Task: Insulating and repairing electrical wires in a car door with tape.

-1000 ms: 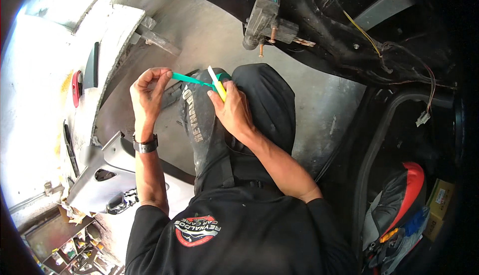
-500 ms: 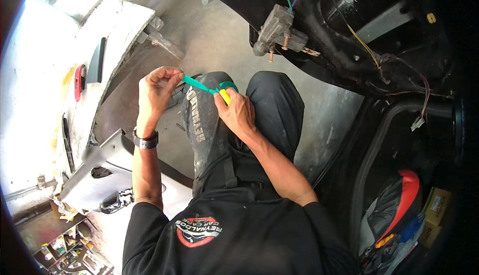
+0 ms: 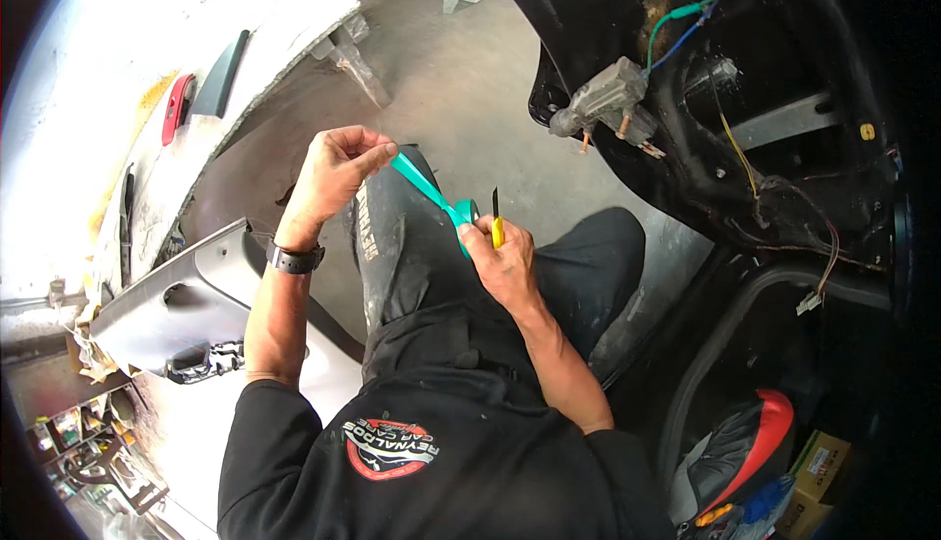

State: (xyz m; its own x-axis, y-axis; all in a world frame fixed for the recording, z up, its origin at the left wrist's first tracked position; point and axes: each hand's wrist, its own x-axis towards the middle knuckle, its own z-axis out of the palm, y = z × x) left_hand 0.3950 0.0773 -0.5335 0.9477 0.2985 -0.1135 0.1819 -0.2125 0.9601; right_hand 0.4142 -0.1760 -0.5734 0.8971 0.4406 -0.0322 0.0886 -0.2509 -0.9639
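Note:
Between my two hands a strip of green tape (image 3: 421,181) is stretched, slightly twisted near its lower end. My left hand (image 3: 338,175) pinches the free end between thumb and fingertips. In my right hand (image 3: 508,268) are the green tape roll (image 3: 465,213), seen partly edge-on, and a yellow utility knife (image 3: 498,234) with its dark blade pointing up, away from me. Both hands are above my knees. Ahead to the right, a grey metal-and-plastic mechanism (image 3: 613,94) with copper-coloured studs hangs by the black vehicle body; green and blue wires (image 3: 655,40) lead up from it.
At left leans a worn white panel (image 3: 250,50) bearing a red-handled tool (image 3: 177,109) and a dark wedge-shaped piece (image 3: 221,74). A silver trim panel (image 3: 186,285) lies by my left elbow. The black body (image 3: 549,11) rises at right, with a loose connector (image 3: 809,302) dangling.
Both hands have shifted right and the strip now slopes more steeply. The knife's blade now points up in plain view. My right knee has swung outward, and the view has turned.

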